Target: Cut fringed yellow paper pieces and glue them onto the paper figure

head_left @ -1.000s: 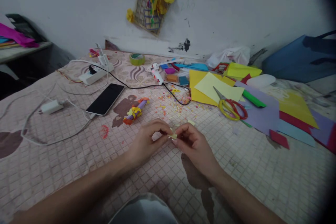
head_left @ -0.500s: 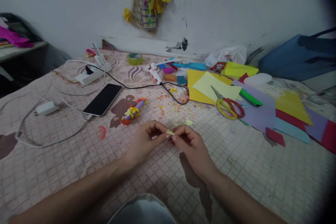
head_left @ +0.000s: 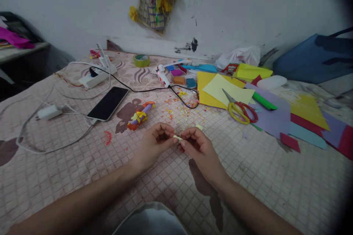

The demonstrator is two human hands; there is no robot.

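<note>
Between my fingertips is a small pale yellow strip of paper (head_left: 178, 137), pinched at both ends. My left hand (head_left: 154, 141) grips its left end with thumb and fingers, and my right hand (head_left: 200, 148) grips its right end. Both hands are just above the tablecloth. Beyond them lie scattered paper scraps (head_left: 179, 112) and a small pale yellow paper piece (head_left: 199, 127). Left of these is a rolled purple paper piece with orange ends and a yellow flower-like trim (head_left: 140, 116).
Scissors (head_left: 238, 108) rest on coloured paper sheets (head_left: 212, 93) at the right. A white glue gun (head_left: 162, 75) with a black cord lies behind the scraps. At the left are a phone (head_left: 108, 104), a charger (head_left: 49, 112), a power strip (head_left: 95, 78) and green tape (head_left: 141, 60).
The fingers have shifted slightly on the pale yellow strip, and it now shows as a smoother, narrower piece. Both hands stay in nearly the same place.
</note>
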